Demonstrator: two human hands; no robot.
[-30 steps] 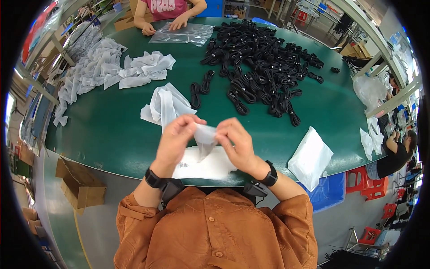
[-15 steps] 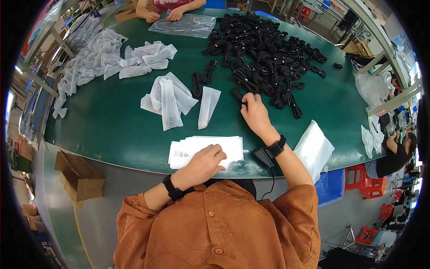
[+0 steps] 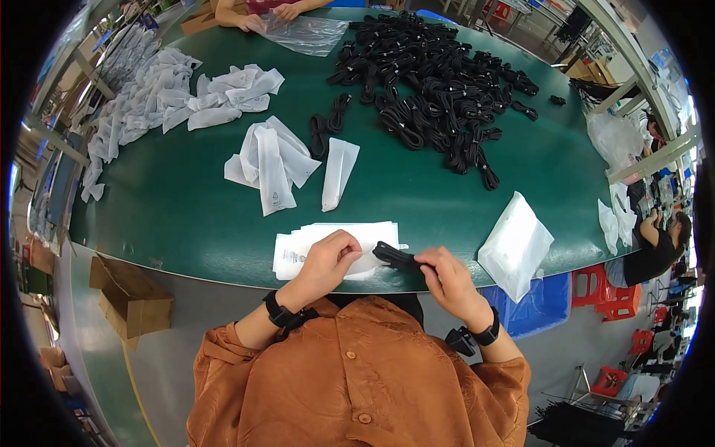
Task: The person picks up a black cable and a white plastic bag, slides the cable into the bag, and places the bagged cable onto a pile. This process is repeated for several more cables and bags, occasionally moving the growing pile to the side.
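At the far left, a cardboard box (image 3: 134, 305) stands open on the floor, and above it a long heap of white bags (image 3: 153, 93) covers that side of the green worktop (image 3: 201, 186). Next come a few loose bags (image 3: 272, 160), fanned over one another. Nearer the front edge is a flat stack of bags (image 3: 292, 247), with the left hand (image 3: 328, 261) over it; its grip is nearly closed, thumb close to forefinger, but I cannot tell whether it pinches the top bag. Beyond, two coiled cables (image 3: 328, 125) lie beside a single bag (image 3: 340, 173). Right of the left hand, a black cable bundle (image 3: 393, 255) is held above the stack's right end, its near end closed in the grip of the right hand (image 3: 449, 281). Behind spreads a big pile of black cables (image 3: 432, 86). Farther right, a white packet (image 3: 515, 246) lies at the worktop's edge, near a blue bin (image 3: 540, 316) below.
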